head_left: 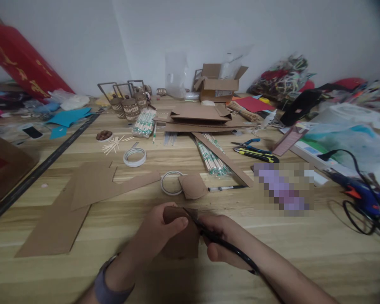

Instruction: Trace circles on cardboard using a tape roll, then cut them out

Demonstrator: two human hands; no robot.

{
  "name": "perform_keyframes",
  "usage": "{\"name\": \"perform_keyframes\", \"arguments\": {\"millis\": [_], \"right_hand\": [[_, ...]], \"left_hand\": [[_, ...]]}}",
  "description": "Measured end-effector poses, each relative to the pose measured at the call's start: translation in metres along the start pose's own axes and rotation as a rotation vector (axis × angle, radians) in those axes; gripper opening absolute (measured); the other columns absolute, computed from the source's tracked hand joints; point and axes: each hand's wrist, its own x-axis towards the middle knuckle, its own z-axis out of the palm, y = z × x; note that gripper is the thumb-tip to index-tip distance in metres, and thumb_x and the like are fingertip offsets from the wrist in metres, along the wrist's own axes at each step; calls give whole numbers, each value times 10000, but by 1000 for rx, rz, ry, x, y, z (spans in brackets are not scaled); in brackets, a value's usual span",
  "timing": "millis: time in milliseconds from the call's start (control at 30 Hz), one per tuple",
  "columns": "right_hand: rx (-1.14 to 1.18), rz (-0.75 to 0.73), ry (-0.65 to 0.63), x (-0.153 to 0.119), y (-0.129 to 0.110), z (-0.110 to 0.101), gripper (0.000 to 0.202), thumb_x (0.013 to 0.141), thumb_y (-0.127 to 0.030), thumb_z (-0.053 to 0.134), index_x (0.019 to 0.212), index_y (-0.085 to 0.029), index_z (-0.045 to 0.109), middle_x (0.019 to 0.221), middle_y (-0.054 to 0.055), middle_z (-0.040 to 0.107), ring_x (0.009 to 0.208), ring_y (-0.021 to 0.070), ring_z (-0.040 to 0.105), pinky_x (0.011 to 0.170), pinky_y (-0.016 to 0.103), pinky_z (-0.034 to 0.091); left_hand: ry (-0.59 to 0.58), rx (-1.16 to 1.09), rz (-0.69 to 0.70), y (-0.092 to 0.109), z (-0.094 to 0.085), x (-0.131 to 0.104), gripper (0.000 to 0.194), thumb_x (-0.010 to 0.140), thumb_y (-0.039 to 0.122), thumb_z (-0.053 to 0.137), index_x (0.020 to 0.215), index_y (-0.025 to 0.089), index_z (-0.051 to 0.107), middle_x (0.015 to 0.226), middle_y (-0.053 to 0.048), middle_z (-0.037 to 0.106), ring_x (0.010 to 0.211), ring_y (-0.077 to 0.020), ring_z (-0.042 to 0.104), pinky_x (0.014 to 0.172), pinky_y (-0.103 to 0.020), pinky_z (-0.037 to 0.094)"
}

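My left hand (160, 230), with a band on its wrist, grips a brown cardboard piece (183, 242) near the front middle, its thumb pressed on top. From the right, my right hand (226, 238) is closed around black-handled scissors (231, 248). The blades lie against the upper edge of the cardboard, partly hidden by my fingers. Just beyond my hands are a small cardboard piece with a rounded outline (194, 185), a tape roll (172, 183) and a black pen (226, 188).
Large cut cardboard (95, 185) lies left. Another tape roll (134, 157), wrapped sticks (210, 158), pliers (248, 143) and a yellow cutter (256, 155) are farther back. A blue glue gun (364, 198) with a looping cable sits right. Stacked cardboard (199, 114) stands behind.
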Motion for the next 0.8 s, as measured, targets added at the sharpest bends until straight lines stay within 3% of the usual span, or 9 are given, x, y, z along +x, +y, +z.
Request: {"name": "perform_keyframes", "arguments": {"millis": [133,367,567,800], "right_hand": [[6,34,1,-1,2,0,724,706,-882,629,811,-168,570,670,-53,380,600,105,286,511,217,250],[53,-35,-14,-1,-1,0,671,781,-832,615,831,-163,583,745,-19,438,662,130,351,569,234,291],[61,43,2,-1,3,0,705,714,-851,663,835,-159,605,749,-12,476,672,137,387,565,229,298],[21,82,7,0,2,2,733,681,-900,629,753,-176,539,678,-37,396,624,115,322,517,224,247]], "left_hand": [[4,-3,-2,2,1,0,266,705,452,680,728,207,579,672,49,521,650,-152,456,618,-271,366],[7,22,-12,1,1,-2,277,712,462,681,726,212,563,681,44,515,658,-157,458,601,-267,355],[-4,-6,-6,1,1,0,266,722,451,687,748,209,578,680,49,521,654,-152,455,614,-267,364],[-20,-13,-5,1,2,-1,260,733,439,684,751,203,577,684,46,529,659,-151,460,614,-267,365]]}}
